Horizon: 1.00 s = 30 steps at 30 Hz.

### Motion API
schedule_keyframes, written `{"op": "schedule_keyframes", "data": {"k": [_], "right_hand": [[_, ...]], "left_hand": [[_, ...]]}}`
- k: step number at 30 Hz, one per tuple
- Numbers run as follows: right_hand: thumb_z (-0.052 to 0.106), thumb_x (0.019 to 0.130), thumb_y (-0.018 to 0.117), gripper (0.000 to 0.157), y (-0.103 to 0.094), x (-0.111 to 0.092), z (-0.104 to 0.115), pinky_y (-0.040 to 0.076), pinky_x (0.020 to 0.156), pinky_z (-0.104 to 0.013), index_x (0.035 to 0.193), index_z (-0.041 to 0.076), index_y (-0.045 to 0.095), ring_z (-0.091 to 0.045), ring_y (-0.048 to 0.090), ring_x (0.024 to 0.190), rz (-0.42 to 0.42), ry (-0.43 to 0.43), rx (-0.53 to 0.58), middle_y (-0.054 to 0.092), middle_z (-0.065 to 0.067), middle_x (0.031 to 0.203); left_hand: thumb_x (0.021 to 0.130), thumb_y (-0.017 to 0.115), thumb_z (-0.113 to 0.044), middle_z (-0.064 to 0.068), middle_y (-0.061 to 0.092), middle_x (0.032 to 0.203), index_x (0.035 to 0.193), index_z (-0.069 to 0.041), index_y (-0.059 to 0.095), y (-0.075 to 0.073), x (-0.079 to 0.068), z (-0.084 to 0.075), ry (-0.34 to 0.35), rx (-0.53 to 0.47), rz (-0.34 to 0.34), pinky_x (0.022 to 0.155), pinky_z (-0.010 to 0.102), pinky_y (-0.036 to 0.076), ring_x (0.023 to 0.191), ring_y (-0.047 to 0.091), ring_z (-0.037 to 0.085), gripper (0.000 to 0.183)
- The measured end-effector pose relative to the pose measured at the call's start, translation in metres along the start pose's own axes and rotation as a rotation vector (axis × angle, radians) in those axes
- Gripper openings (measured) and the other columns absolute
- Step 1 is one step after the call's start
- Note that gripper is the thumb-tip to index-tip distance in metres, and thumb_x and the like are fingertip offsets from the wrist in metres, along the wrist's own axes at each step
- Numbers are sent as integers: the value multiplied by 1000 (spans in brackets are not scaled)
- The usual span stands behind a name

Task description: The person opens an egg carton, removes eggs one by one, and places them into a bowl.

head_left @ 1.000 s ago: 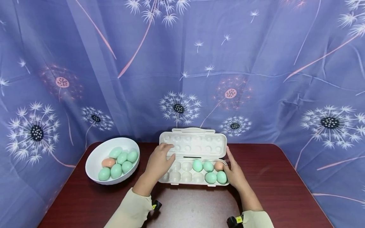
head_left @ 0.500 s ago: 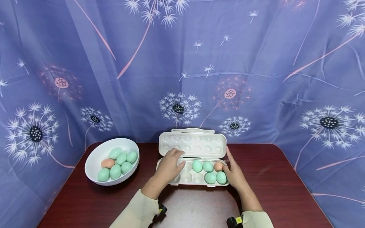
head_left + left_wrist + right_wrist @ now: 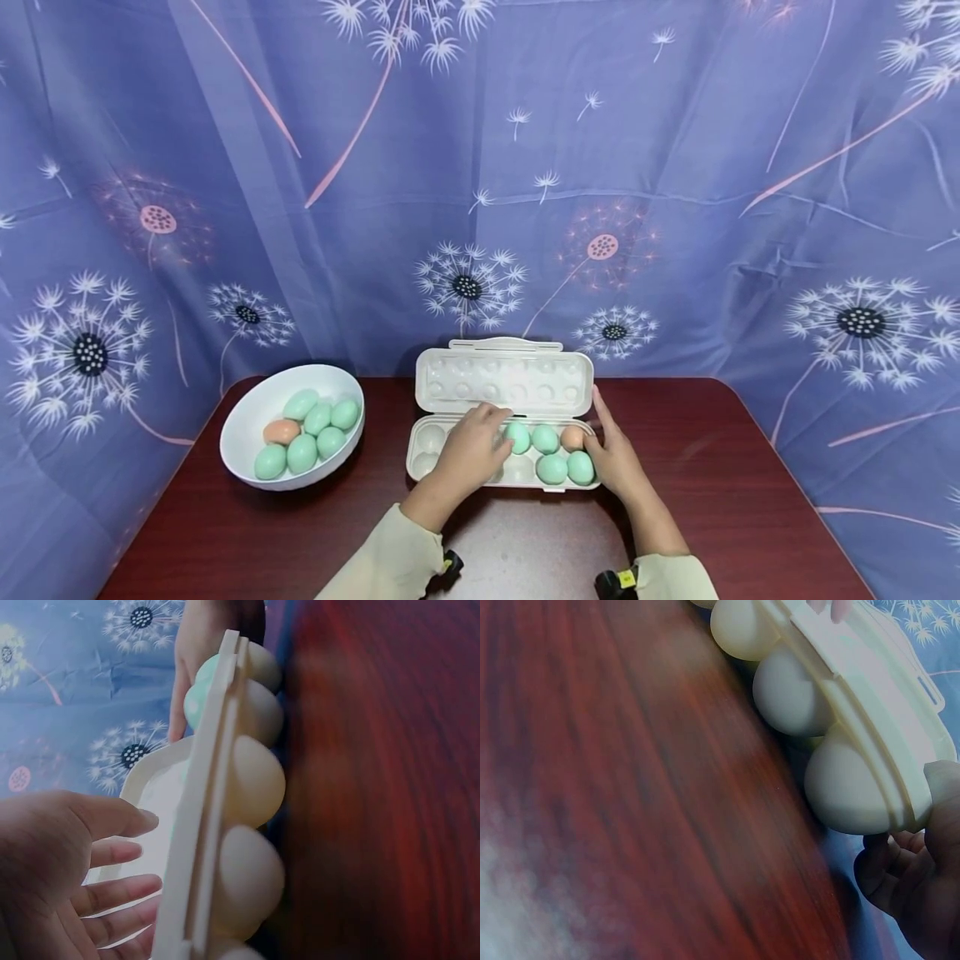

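Note:
A pale egg carton (image 3: 504, 367) lies open on the table, its lid tipped back. Green eggs (image 3: 552, 469) and one orange egg (image 3: 572, 438) fill cups at its right end. My left hand (image 3: 471, 446) hovers over the middle cups, fingertips right at the leftmost green egg (image 3: 518, 437). In the left wrist view its thumb and fingers are spread, with nothing between them. At the carton's right end, my right hand (image 3: 618, 457) grips the rim, thumb over the edge; fingers curl beneath in the right wrist view. The left hand hides some cups.
A white bowl (image 3: 243, 446) with several green eggs and one orange egg (image 3: 282, 432) stands on the left of the dark red table (image 3: 720, 467). A blue curtain (image 3: 675, 275) with dandelion prints hangs right behind the table.
My left hand has moved right across the carton, from its left end to the leftmost green egg. The right hand has stayed at the right end.

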State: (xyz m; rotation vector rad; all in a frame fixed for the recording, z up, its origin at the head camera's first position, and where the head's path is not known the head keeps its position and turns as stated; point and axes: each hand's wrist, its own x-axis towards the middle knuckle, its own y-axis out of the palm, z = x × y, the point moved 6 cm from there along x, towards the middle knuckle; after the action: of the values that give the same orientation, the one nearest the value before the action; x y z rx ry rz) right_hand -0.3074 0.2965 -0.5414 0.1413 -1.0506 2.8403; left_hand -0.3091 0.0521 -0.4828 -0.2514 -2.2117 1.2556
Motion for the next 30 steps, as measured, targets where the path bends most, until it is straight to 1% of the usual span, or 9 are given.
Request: {"op": "schedule_keyframes", "data": {"k": [6,11,14,17,22,28,30], "right_hand": [[5,98,53,83,1,1,-1,47,84,-38,163,34,11,-23,61,94,-4,-12,4,65,-18,122],[6,99,54,82,0,1,-2,47,85,-39,163,34,11,-23,61,93,-9,-13,1,65,-17,122],[6,99,53,82,-1,0,-1,47,83,-38,163,33,11,-22,60,91,-2,-10,1,65,-18,123],[5,99,54,83,0,1,0,47,84,-38,163,34,11,-22,60,92,-3,-7,8,65,-19,123],[5,99,53,83,0,1,0,47,84,-38,163,35,10,-22,61,93,-4,-10,10,65,-19,123],[5,99,53,83,0,1,0,46,82,-37,163,35,10,-19,58,85,-1,-10,11,65,-19,122],[5,99,53,83,0,0,0,46,83,-37,163,35,10,-19,58,85,-1,-7,13,65,-19,123]], "left_hand": [[89,74,-24,4,68,116,128,-12,68,10,-1,-7,4,38,28,87,35,56,104,65,21,41],[87,76,-23,4,68,115,126,-12,68,15,-1,-11,15,58,4,88,36,56,105,66,21,42],[86,76,-22,3,68,114,125,-12,69,18,-1,-11,21,62,-6,88,35,56,105,66,20,41],[85,77,-21,3,68,112,123,-13,70,21,-1,-11,28,60,-19,86,35,56,103,66,20,39],[85,76,-20,4,67,113,123,-14,69,23,-1,-11,30,59,-25,85,35,57,104,66,20,38],[86,76,-17,4,65,116,126,-14,67,28,0,-9,7,58,7,85,35,57,105,65,22,41],[86,77,-17,4,65,116,126,-15,67,30,1,-8,-5,60,20,84,35,56,105,64,22,41]]}}
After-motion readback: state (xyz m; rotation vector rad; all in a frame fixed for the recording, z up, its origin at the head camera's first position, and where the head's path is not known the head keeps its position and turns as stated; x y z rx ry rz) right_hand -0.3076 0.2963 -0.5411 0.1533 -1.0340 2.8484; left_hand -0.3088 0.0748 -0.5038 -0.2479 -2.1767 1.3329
